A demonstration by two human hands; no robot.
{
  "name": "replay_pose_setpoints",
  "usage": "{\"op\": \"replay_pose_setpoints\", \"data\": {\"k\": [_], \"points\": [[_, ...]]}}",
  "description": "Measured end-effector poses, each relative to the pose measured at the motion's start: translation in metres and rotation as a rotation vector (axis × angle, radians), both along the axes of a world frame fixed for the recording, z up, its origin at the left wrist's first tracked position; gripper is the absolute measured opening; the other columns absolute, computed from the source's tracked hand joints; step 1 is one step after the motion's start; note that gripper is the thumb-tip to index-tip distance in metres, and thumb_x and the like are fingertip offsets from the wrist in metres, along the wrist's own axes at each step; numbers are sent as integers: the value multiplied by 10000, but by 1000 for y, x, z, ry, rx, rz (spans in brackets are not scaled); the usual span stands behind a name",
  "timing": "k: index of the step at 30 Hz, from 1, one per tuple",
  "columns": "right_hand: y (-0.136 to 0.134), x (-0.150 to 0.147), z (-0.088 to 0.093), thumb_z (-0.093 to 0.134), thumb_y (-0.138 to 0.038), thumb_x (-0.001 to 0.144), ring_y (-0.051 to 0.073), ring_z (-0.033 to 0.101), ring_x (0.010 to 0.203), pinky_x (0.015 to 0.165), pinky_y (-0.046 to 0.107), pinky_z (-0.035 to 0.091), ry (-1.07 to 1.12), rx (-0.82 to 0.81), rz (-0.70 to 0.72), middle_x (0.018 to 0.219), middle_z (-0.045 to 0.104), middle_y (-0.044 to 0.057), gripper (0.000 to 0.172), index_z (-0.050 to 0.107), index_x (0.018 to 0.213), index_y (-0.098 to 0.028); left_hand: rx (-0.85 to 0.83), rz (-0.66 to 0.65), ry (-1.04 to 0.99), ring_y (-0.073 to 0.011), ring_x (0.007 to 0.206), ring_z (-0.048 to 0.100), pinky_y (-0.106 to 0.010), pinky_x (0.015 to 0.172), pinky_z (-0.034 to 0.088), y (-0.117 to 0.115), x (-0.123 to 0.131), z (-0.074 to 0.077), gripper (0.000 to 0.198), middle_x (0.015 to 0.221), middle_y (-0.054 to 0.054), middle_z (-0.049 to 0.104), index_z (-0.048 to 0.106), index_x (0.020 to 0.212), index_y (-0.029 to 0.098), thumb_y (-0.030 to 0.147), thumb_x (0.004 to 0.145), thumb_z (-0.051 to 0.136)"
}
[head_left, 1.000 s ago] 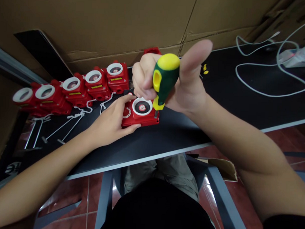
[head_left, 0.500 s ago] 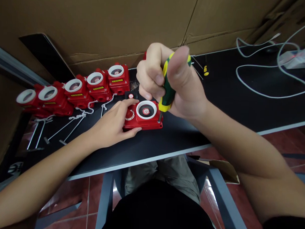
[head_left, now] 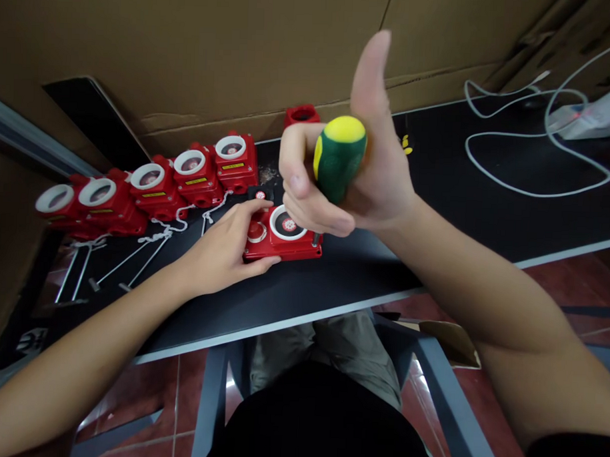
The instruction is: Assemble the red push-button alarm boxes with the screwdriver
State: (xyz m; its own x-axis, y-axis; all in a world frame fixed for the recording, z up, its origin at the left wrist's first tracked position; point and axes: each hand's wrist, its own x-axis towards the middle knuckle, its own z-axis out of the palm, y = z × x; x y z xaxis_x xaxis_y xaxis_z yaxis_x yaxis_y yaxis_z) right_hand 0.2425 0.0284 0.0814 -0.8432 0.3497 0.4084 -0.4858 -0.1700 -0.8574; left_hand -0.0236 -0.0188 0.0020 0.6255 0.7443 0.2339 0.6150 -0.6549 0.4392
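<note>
On the black table lies a red box with a white ring [head_left: 297, 249], its black centre marked with a red-and-white emblem. My left hand [head_left: 227, 246] grips its left end, thumb on the near side and fingers on the far side. In my right hand [head_left: 371, 177] is a screwdriver [head_left: 340, 156] with a green and yellow handle. My fingers curl round the handle while the thumb points up, off it. The shaft is mostly hidden; a bit of metal shows at the box's right near corner. A small black piece with the same emblem [head_left: 260, 195] sits just behind the box.
Several finished-looking red boxes with white rings [head_left: 189, 171] stand in a row at the left, white cords and metal T-bars [head_left: 146, 263] before them. Another red housing [head_left: 302, 114] is at the back. A white cable [head_left: 536, 190] loops at the right. Cardboard [head_left: 216, 52] walls the rear.
My right hand has turned about the screwdriver; its thumb has lifted off the handle and points up. The handle's yellow end now faces me. My left hand stays on the box.
</note>
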Motion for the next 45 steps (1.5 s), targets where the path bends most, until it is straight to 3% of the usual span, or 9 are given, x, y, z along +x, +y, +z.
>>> {"op": "replay_pose_setpoints", "data": {"k": [5, 9, 12, 17, 21, 28, 31, 36, 45], "points": [[5, -1, -2, 252, -776, 1238, 84, 306, 412, 492, 241, 353, -32, 10, 137, 469, 333, -76, 902, 697, 769, -147, 6, -3, 20, -447, 1566, 682, -618, 1335, 583, 0, 1, 0, 781, 1678, -235, 659, 424, 1662, 180, 525, 1057, 777], [2, 3, 7, 54, -689, 1248, 95, 302, 430, 521, 274, 332, -144, -13, 104, 482, 285, -50, 922, 525, 627, -197, -26, 33, 31, -444, 1517, 707, -624, 1313, 595, -1, 2, 3, 809, 1653, -236, 668, 414, 1660, 183, 505, 1022, 793], [1, 5, 7, 162, -767, 1233, 79, 254, 443, 521, 262, 292, -105, -8, 123, 504, 253, -62, 863, 457, 654, -199, -47, 33, 35, -444, 1495, 718, -615, 1302, 604, -1, 2, 5, 852, 1657, -242, 658, 392, 1682, 174, 481, 987, 779], [3, 7, 2, 441, -838, 1183, 72, 271, 498, 550, 228, 333, -44, -13, 171, 560, 272, -78, 775, 508, 753, -197, -78, 33, 57, -446, 1481, 720, -600, 1324, 587, 0, -1, 8, 890, 1648, -238, 652, 391, 1690, 155, 455, 924, 729], [0, 5, 0, 510, -757, 1205, 67, 266, 489, 545, 213, 328, -35, 10, 105, 548, 290, -91, 716, 527, 762, -195, -75, 34, 51, -430, 1482, 722, -579, 1336, 579, 1, 0, 8, 815, 1632, -232, 668, 430, 1663, 137, 452, 953, 678], [-3, 0, -6, 685, -873, 1060, 70, 372, 515, 564, 213, 362, -95, 25, 31, 569, 417, -87, 719, 603, 837, -194, -73, 50, 50, -426, 1462, 730, -560, 1323, 590, 2, 1, 8, 842, 1635, -218, 668, 431, 1668, 138, 450, 932, 693], [-5, -4, -8, 733, -851, 1044, 91, 438, 516, 576, 241, 403, -82, 46, -91, 564, 484, -71, 692, 633, 840, -198, -83, 58, 48, -424, 1459, 735, -559, 1313, 597, 1, 0, 8, 849, 1623, -214, 678, 435, 1673, 135, 451, 927, 692], [-15, -11, -7, 868, -733, 1002, 93, 487, 462, 589, 262, 478, -16, 60, -512, 540, 537, -64, 640, 665, 734, -189, -92, 91, 37, -404, 1440, 747, -554, 1283, 622, -2, 2, 9, 789, 1593, -181, 713, 464, 1656, 194, 470, 961, 716], [-23, -37, -34, 839, -613, 1065, 120, 403, 527, 611, 308, 359, 245, 20, -1088, 588, 536, -39, 540, 658, 727, -233, -88, 129, 56, -414, 1480, 737, -585, 1282, 618, -5, 4, 9, 808, 1663, -253, 675, 440, 1674, 127, 531, 1024, 699]]}}
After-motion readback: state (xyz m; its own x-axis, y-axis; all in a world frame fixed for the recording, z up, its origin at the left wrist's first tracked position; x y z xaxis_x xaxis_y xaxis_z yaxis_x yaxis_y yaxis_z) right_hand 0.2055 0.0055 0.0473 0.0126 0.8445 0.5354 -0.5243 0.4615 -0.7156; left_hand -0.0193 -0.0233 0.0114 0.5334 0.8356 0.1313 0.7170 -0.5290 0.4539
